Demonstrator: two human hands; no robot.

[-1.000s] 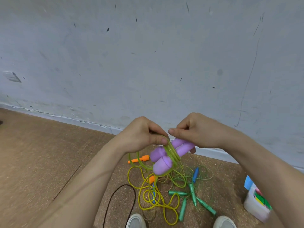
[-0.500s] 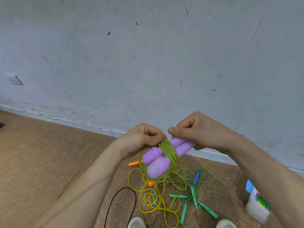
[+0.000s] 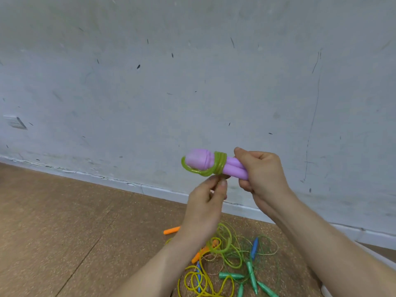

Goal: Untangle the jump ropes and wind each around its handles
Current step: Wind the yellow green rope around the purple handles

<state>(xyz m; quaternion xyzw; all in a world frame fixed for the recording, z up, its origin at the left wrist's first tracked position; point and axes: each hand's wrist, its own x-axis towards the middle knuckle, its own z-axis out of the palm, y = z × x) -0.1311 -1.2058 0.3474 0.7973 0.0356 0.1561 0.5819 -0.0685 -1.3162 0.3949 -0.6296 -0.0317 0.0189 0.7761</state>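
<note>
While right hand [image 3: 263,174] grips purple handles [image 3: 198,160], left hand [image 3: 205,202] pinches green rope [image 3: 219,161] beneath.

Purple handles [image 3: 214,163], green rope [image 3: 219,165]; floor tangle: yellow rope [image 3: 205,286], orange handle [image 3: 171,230], blue handle [image 3: 255,247], teal handles [image 3: 250,275].

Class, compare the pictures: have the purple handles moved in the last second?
Yes. The purple handles have risen: they hung low over the rope pile, and now show against the wall, above the skirting board.
</note>
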